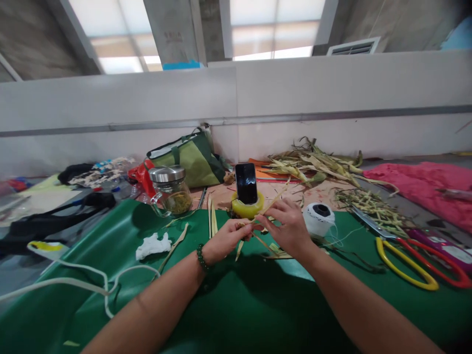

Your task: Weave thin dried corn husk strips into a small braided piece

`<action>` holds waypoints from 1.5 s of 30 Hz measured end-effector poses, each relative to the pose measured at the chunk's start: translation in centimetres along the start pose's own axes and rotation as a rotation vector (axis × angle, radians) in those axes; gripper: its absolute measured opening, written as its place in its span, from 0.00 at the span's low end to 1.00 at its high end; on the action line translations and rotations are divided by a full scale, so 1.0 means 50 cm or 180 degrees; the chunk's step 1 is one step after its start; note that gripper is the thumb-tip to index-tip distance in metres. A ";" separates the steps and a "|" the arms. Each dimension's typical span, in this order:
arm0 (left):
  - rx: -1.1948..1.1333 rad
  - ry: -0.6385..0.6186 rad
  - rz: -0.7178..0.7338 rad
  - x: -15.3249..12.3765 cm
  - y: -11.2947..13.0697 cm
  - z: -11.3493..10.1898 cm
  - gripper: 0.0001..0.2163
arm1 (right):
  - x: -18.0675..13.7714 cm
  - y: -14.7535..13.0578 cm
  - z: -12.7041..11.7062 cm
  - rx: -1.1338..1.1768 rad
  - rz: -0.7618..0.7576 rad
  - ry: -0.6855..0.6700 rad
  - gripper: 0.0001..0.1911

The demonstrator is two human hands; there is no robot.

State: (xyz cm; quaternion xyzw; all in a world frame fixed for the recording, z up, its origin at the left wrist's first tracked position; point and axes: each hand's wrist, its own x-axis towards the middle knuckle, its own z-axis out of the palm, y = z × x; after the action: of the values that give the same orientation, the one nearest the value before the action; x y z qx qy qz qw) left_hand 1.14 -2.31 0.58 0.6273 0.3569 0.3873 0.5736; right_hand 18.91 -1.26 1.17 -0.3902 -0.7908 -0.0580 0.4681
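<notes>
- Pinching the low end of a pale leaf strip (275, 199) with the left hand (228, 238), fingers closed on it just above the green mat (221, 305).
- Gripping the same strip with the right hand (289, 227) right beside, thumb and fingers shut on it. Probably kept that close to hold the strip taut, free end poking up toward the phone.
- Standing the phone (246, 183) upright in a yellow tape roll (248, 210), screen facing back, likely for easy viewing.
- Keeping the white thread spool (319, 219) and the scissors (370, 225) near the right hand, handy to grab, looks like.
- Leaving the leaf pile (317, 164) farther back by the wall, well apart from both hands.
</notes>
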 end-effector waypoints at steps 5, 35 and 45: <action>-0.0500 -0.0558 -0.0500 -0.003 -0.012 0.010 0.19 | -0.003 -0.002 0.029 0.0660 0.0112 -0.0383 0.11; -0.0969 -0.0377 -0.0486 0.003 -0.012 -0.004 0.20 | -0.008 -0.006 0.042 0.1368 0.0777 -0.0239 0.13; -0.0839 -0.0286 -0.0333 0.000 0.003 -0.014 0.19 | 0.002 0.014 -0.009 0.1036 0.0284 0.0632 0.15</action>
State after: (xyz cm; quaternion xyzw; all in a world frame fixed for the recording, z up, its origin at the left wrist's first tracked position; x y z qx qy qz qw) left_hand 0.49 -2.01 0.74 0.5439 0.3091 0.3719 0.6858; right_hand 19.65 -0.93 1.30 -0.3364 -0.7216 0.0532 0.6027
